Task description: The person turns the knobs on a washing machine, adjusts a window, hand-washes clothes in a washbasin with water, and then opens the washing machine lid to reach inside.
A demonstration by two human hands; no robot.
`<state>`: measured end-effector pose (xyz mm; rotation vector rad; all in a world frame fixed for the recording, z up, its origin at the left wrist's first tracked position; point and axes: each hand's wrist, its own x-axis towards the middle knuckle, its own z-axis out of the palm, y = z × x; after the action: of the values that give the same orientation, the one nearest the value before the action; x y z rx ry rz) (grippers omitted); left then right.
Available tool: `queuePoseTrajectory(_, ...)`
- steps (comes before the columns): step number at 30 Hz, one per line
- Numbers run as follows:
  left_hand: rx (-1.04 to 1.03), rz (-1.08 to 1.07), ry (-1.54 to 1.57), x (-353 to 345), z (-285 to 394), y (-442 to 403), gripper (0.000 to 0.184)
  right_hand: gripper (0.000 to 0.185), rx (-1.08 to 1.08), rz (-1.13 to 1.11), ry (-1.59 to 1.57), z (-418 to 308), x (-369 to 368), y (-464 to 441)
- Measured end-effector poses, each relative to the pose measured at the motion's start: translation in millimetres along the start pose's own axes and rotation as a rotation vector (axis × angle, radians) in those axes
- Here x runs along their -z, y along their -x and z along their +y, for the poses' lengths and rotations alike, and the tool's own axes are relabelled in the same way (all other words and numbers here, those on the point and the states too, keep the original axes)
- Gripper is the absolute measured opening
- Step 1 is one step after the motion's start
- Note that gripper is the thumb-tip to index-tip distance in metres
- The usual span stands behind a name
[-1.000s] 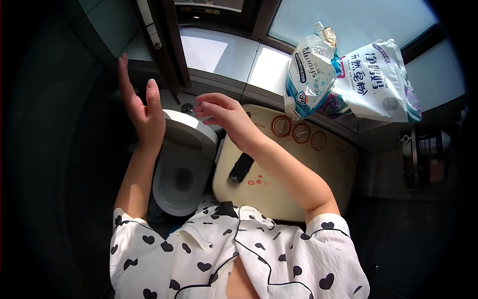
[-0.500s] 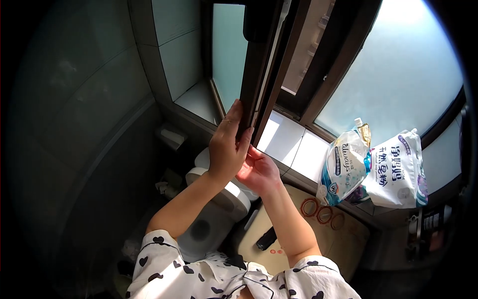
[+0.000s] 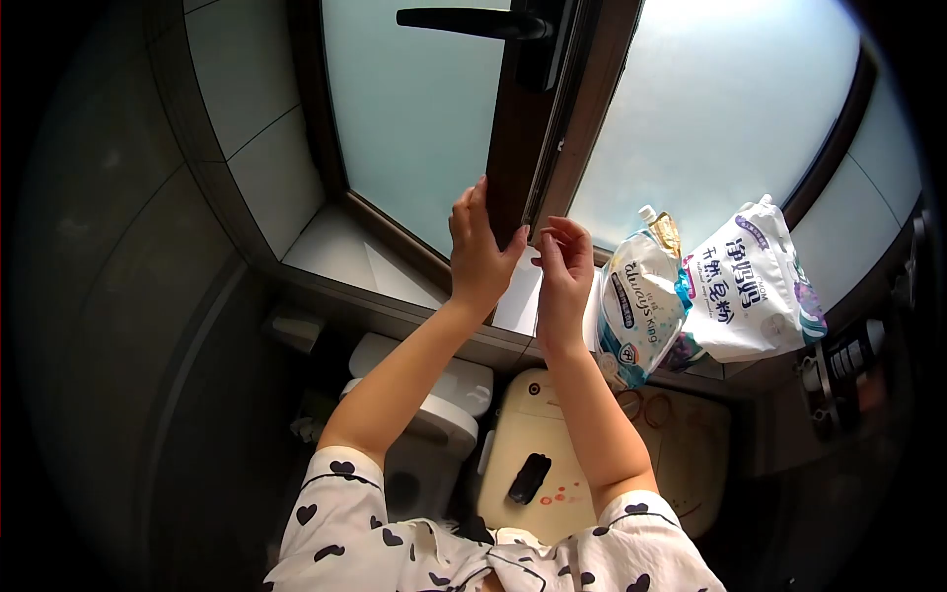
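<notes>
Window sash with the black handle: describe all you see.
The window sash has pale, frosted-looking glass, a dark brown frame and a black lever handle pointing image-left. It stands above the white sill, apparently shut or nearly so, its top out of view. The left hand overlaps its edge; contact is unclear.

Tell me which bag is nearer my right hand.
The "always King" bag with the gold corner; the white bag with large Chinese characters sits farther away.
</notes>
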<state>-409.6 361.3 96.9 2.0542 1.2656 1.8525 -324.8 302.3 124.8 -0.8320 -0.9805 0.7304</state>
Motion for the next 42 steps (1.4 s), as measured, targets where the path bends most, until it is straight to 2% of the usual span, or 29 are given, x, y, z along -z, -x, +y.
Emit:
queuePoseTrajectory(1, -0.008, 0.009, -0.016, -12.1, -3.1, -2.2, 0.077, 0.029, 0.076, -0.038, 0.009, -0.6, -3.4, -9.3)
queuePoseTrajectory(5, 0.013, -0.01, -0.029, -52.5, -16.8, -17.4, 0.078, 0.048, 0.259, -0.032, 0.516, 22.6, -10.9, -53.7)
queuePoseTrajectory(6, 0.006, -0.033, -0.009, -57.9, -20.1, -22.5, 0.077, 0.045, 0.195, -0.07, 0.387, 7.0, -18.0, -55.5)
queuePoseTrajectory(9, 0.035, -0.056, 0.017, -80.8, -27.1, -36.9, 0.075, 0.047, 0.484, 0.024, 0.712, 32.7, -14.9, -70.8)
queuePoseTrajectory(12, 0.056, -0.077, 0.059, -109.4, -41.4, -49.1, 0.073, 0.063, 0.28, -0.059, 0.733, 53.6, -2.7, -99.8)
queuePoseTrajectory(14, -0.019, -0.13, 0.084, -123.3, -60.7, -59.8, 0.08, 0.069, 0.105, -0.114, 0.637, 57.3, 0.3, -117.5)
queuePoseTrajectory(15, -0.056, -0.157, 0.096, -123.3, -64.7, -63.6, 0.083, 0.07, 0.123, -0.102, 0.685, 62.0, 1.4, -126.9)
queuePoseTrajectory(16, -0.037, -0.281, 0.139, -118.8, -66.1, -67.3, 0.084, 0.071, 0.14, -0.09, 0.736, 68.5, 3.3, -136.2)
queuePoseTrajectory(20, -0.294, -0.451, 0.154, -145.9, -100.7, -80.2, 0.075, 0.071, 0.127, -0.093, 0.762, 80.6, 9.9, -160.2)
queuePoseTrajectory(23, -0.099, -0.39, 0.123, -132.1, -81.1, -83.4, 0.081, 0.069, 0.129, -0.07, 0.721, 89.8, 13.9, -169.9)
queuePoseTrajectory(24, -0.038, -0.448, 0.189, -125.6, -76.6, -85.5, 0.081, 0.068, 0.128, -0.065, 0.719, 89.3, 13.5, -169.5)
queuePoseTrajectory(26, -0.066, -0.445, 0.09, -126.5, -77.0, -80.5, 0.08, 0.066, 0.145, -0.057, 0.803, 86.2, 12.8, -165.0)
queuePoseTrajectory(29, -0.092, -0.427, 0.034, -123.2, -74.8, -71.8, 0.079, 0.067, 0.139, -0.147, 0.733, 82.4, 14.8, -155.1)
queuePoseTrajectory(32, -0.129, -0.428, -0.032, -121.2, -74.6, -61.9, 0.077, 0.066, 0.242, -0.069, 0.794, 89.5, 15.6, -150.7)
queuePoseTrajectory(36, -0.164, -0.463, -0.161, -122.1, -78.3, -52.9, 0.073, 0.066, 0.157, -0.162, 0.689, 80.7, 20.0, -145.3)
queuePoseTrajectory(39, -0.125, -0.487, -0.024, -119.8, -88.0, -49.9, 0.069, 0.068, 0.089, -0.17, 0.615, 70.7, 20.1, -139.5)
queuePoseTrajectory(42, 0.069, -0.594, 0.244, -87.6, -71.9, -43.8, 0.066, 0.07, 0.037, -0.202, 0.62, 55.7, 23.1, -125.9)
